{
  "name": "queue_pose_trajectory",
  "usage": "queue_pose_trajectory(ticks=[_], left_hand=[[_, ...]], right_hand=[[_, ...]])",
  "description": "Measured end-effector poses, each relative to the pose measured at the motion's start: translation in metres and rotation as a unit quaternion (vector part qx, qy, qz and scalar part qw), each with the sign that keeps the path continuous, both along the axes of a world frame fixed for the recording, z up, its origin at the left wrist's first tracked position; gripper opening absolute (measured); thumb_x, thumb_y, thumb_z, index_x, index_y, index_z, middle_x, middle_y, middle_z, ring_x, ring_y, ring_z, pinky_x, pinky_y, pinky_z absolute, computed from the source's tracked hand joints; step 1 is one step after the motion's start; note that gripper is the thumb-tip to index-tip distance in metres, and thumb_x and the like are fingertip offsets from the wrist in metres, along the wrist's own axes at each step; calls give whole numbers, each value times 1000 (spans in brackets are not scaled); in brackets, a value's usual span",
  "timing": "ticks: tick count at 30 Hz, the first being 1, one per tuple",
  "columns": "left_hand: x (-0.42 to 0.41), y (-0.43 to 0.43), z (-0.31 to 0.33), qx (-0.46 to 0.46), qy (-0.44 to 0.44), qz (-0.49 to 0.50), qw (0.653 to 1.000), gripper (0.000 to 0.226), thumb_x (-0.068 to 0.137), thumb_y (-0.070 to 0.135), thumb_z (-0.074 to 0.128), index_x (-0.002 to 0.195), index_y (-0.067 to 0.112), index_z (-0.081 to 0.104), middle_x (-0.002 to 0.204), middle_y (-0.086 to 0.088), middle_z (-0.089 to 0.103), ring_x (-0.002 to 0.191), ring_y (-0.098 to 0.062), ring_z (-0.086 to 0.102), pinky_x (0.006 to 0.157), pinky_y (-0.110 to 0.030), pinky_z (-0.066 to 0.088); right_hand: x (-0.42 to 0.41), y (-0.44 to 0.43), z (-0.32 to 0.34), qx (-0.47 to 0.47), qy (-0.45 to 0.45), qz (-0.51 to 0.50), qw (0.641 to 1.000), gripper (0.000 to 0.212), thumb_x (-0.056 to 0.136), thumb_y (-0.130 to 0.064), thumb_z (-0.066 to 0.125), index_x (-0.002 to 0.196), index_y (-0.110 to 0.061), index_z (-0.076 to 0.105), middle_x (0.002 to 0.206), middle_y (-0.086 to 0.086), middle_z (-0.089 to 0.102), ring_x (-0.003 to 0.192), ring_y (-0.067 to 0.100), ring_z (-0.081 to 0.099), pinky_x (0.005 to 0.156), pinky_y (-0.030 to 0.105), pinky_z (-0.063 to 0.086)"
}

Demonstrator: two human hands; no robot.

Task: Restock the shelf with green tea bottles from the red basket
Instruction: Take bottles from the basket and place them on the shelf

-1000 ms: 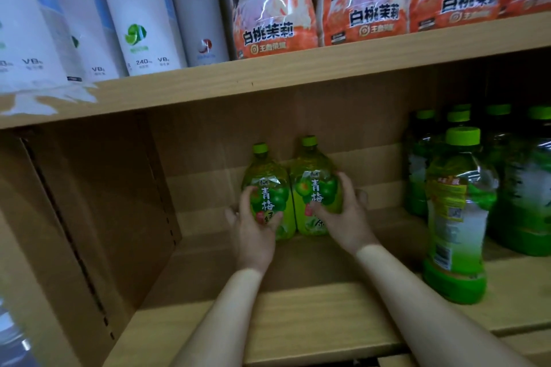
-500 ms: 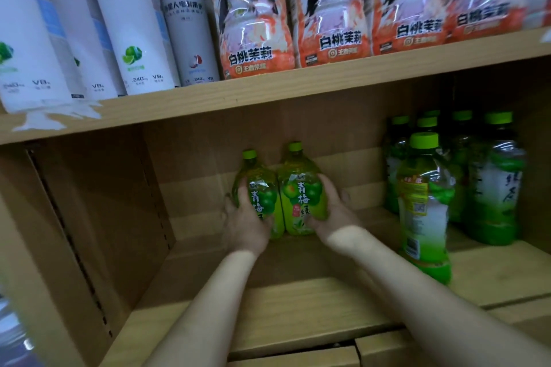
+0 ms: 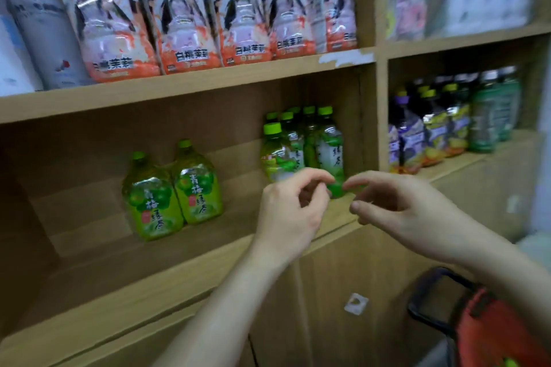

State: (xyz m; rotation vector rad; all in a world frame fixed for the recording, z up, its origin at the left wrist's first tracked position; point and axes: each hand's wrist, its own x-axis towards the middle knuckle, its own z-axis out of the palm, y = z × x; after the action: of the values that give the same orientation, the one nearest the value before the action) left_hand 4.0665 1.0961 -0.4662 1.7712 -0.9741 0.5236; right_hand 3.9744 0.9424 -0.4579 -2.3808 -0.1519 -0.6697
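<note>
Both hands empty. Left hand (image 3: 290, 211) w/ fingers curled loosely, thumb and forefinger tips near each other but nothing between them. Right hand (image 3: 396, 208) half open, fingers bent, thumb below — also holding nothing. The two hover close together, fingertips nearly meeting, in front of the shelf (image 3: 185, 271) edge, clear of any bottle.

Two green tea bottles (image 3: 171, 197) stand side by side, touching, at the back of the middle compartment, well to the left of the hands; yellow-green liquid, green caps, labels w/ green fruit art facing out. Left part of that compartment is bare wood.

Behind the hands, at the right end of the same compartment, a cluster of darker green-capped bottles (image 3: 301, 146) — approx five or six caps visible; the hands partly hide their bases.

Upper shelf: row of orange-and-white bottles (image 3: 190, 15) w/ printed figures, white bottles (image 3: 44, 39) at far left. Next bay right: purple-labelled bottles (image 3: 411, 134) and others, blurred.

Red basket (image 3: 495, 334) w/ black handle at lower right, below the right forearm; only its corner shows, contents mostly out of frame.
</note>
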Motion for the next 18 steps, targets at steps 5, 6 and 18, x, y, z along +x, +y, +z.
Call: queue_pose_trajectory(ticks=[5,6,18], left_hand=[[-43,-98,-21,70,-2,-102,992,20,78,20,54,83,23,72,71,4,71,63,-11,63,63,-28,54],[-52,-117,-29,87,3,-118,989,20,78,20,53,82,23,72,71,5,71,63,-10,62,63,-26,53],[-125,-294,-171,390,52,-223,892,19,83,13,61,97,23,69,82,8,66,80,-14,63,78,-26,50]], right_hand=[[-91,-84,-40,42,39,-150,987,15,84,-25,67,95,-35,66,72,-10,70,68,4,66,67,21,50],[-111,-102,-52,54,47,-180,981,14,84,-24,66,95,-34,66,72,-9,70,66,3,64,67,21,49],[-251,-247,-240,167,203,-399,878,41,83,-23,68,124,-22,58,117,5,65,108,20,61,97,33,46]])
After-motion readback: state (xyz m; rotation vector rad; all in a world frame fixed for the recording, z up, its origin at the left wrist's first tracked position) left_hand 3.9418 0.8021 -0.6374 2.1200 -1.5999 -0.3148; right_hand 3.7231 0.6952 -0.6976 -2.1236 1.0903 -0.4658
